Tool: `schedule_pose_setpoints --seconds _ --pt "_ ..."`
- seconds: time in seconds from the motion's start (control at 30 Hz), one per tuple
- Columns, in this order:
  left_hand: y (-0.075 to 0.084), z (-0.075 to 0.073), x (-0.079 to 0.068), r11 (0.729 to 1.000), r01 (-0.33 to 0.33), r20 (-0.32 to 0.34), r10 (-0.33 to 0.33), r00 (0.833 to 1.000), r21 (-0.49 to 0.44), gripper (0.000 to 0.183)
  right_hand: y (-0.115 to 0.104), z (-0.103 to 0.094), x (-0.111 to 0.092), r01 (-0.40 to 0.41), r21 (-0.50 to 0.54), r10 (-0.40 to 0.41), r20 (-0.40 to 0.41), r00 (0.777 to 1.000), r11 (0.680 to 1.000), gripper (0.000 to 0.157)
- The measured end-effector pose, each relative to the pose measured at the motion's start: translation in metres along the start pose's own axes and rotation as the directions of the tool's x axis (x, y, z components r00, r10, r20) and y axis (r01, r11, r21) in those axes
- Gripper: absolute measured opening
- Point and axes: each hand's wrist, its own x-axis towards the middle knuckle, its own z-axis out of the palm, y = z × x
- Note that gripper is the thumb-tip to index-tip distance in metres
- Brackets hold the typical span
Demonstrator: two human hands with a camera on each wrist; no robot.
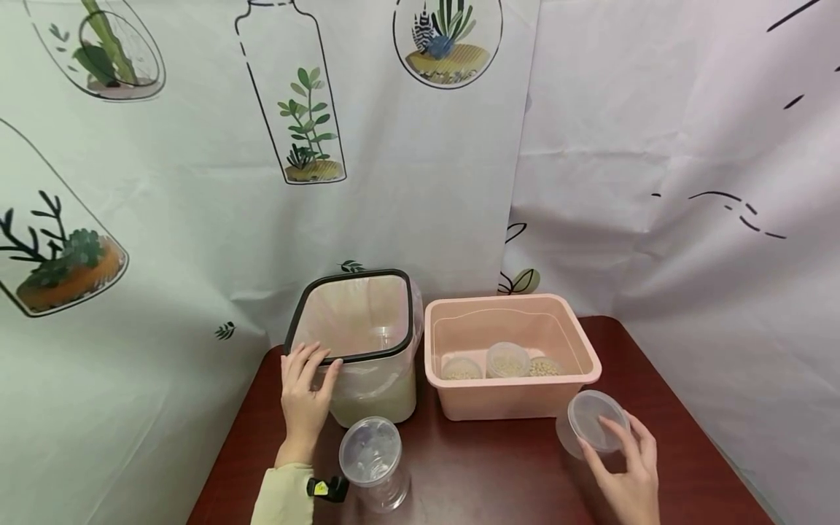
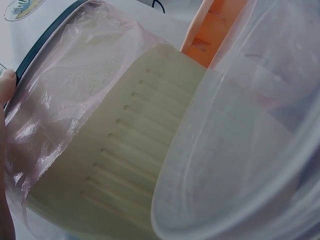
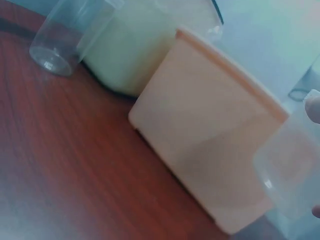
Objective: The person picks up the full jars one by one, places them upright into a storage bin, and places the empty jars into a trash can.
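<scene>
My left hand [image 1: 306, 390] rests on the near left part of the black rim of a trash bin [image 1: 372, 397], which has a clear liner folded over its side. In the left wrist view a fingertip [image 2: 7, 85] lies on that rim. Beside this hand stands a clear lidded plastic jar [image 1: 375, 461]; its lid looms large in the left wrist view. My right hand [image 1: 630, 463] grips a translucent lidded plastic container [image 1: 593, 421] between thumb and fingers, at the near right corner of a pink basin [image 1: 512, 401].
Inside the pink basin sit round containers [image 1: 507, 361] of small pale grains. Basin and bin stand side by side on a dark red table [image 1: 485, 474]. A patterned cloth [image 1: 420, 182] hangs behind and beside the table.
</scene>
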Motion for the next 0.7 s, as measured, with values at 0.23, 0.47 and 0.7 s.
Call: schedule_pose_setpoints --seconds 0.23,0.47,0.7 --pt "0.0 0.0 0.0 1.0 0.001 -0.001 -0.001 1.0 -0.003 0.035 -0.032 0.003 0.029 0.119 0.086 -0.118 -0.018 0.993 0.989 0.054" --pt "0.001 0.0 0.001 1.0 -0.005 -0.008 0.005 1.0 -0.01 0.036 -0.064 0.008 0.056 0.198 0.18 -0.193 -0.048 0.98 0.963 0.053" --pt "0.003 0.0 0.002 0.999 -0.016 -0.03 0.015 0.999 -0.028 0.031 -0.076 0.022 0.07 0.262 0.256 -0.254 -0.065 0.965 0.93 0.051"
